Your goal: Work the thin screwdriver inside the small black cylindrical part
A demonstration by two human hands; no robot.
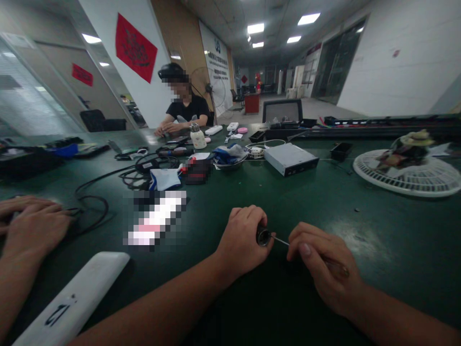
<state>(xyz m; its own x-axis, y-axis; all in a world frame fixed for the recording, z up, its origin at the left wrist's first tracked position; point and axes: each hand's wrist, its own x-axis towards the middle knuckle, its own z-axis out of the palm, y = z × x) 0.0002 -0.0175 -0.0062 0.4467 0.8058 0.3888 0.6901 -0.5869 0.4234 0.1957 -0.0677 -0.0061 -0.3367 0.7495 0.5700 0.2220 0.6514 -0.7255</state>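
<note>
Near the front middle of the table, my left hand (245,238) is closed round a small dark cylindrical part (263,236). Its round, hollow-looking end faces right. My right hand (324,266) grips a screwdriver (280,240) with a thin metal shaft. The shaft points left, its tip at the rim of the cylindrical part; I cannot tell whether it touches. Most of the screwdriver's handle is hidden in my palm, with an amber-looking end showing behind the fingers.
A co-worker's hands (36,226) rest at the left, near a black cable (104,211) and a long white case (75,298). A grey drive box (290,158) and white fan grille (406,173) lie farther back. Another person (187,108) sits across the green table (223,192).
</note>
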